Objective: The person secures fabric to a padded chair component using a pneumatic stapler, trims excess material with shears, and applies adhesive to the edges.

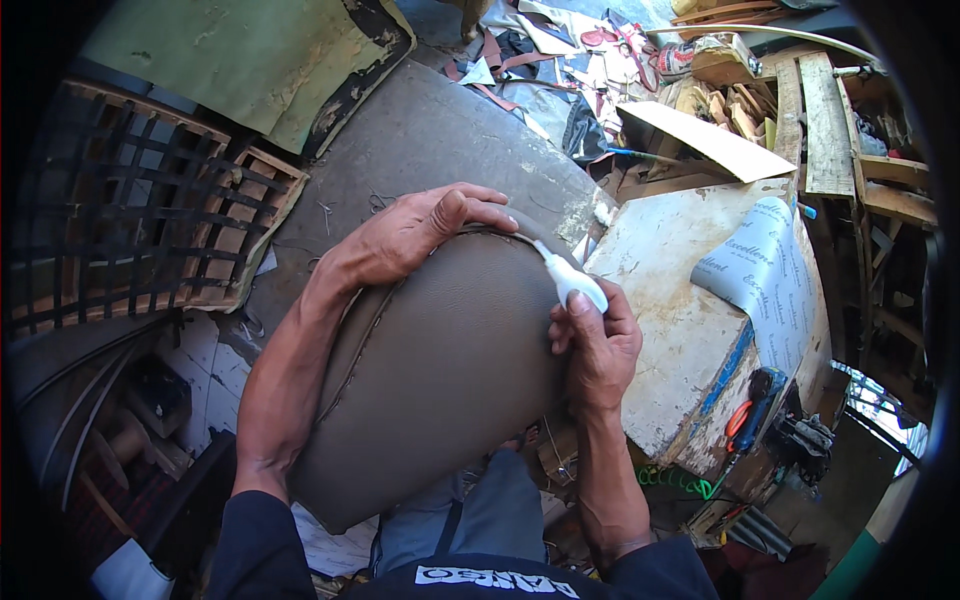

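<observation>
A brown leather-like upholstered cushion [450, 350] with a curved top and a stitched seam stands tilted in front of my body. My left arm wraps around its left side, and my left hand [415, 230] is closed over the top rim, thumb raised and fingers along the edge. Between the thumb and fingers of my right hand [598, 340] is a small white squeeze bottle [570, 278] with a thin nozzle. Its tip points up and left at the cushion's rim, close to my left fingertips. Whether anything is coming out of the nozzle is too small to tell.
A wooden frame with woven black straps [120, 210] and a worn green panel [230, 60] lie at left. On the right stands a worn board-topped bench [655, 250] with a printed sheet [765, 270] and a blue-black tool [755, 405]. Fabric scraps [570, 60] and wood offcuts [735, 110] lie beyond.
</observation>
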A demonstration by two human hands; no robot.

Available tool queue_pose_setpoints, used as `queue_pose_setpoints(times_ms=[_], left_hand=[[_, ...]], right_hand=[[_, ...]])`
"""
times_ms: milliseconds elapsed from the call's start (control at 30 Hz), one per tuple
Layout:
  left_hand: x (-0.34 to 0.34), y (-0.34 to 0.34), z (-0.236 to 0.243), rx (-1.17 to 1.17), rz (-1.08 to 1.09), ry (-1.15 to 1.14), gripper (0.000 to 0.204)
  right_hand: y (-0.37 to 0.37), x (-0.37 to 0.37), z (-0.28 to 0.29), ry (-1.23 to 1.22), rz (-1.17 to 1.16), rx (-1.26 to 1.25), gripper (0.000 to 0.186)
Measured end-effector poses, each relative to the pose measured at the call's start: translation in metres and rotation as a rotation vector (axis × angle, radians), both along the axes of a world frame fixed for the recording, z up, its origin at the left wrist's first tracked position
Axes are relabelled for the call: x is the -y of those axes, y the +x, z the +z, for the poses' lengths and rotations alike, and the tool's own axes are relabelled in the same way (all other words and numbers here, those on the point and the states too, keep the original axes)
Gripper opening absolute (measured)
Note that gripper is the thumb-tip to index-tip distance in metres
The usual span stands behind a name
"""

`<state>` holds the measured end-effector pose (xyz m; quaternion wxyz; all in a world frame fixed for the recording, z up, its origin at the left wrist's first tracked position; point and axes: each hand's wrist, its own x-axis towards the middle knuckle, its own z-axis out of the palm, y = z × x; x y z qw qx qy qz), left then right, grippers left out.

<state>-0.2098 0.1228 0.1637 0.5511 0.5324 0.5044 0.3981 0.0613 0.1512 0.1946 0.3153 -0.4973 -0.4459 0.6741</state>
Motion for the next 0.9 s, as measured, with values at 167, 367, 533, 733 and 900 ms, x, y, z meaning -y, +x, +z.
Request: queue_pose_setpoints(times_ms=[167,367,533,733,900], left_hand=[[0.001,-0.003,-0.003,-0.017,-0.014,0.015,0.092],[-0.001,0.000,0.003,-0.141,-0.027,0.125,0.085],[-0.004,0.001,0.005,-0.144,0.037,0.149,0.079],[-0.004,0.002,0.008,-0.155,0.043,0.133,0.079],[0.007,0.006,-0.001,-0.175,0.129,0.275,0.065]], right_hand=[[0.013,-0.002,-0.005,-0.051,-0.067,-0.298,0.033],[0.023,-0.001,-0.006,-0.070,-0.097,-0.331,0.034],[0.021,-0.001,-0.008,-0.068,-0.081,-0.340,0.033],[0.024,-0.001,-0.007,-0.085,-0.056,-0.350,0.032],[0.025,-0.002,-0.008,-0.083,-0.042,-0.356,0.032]])
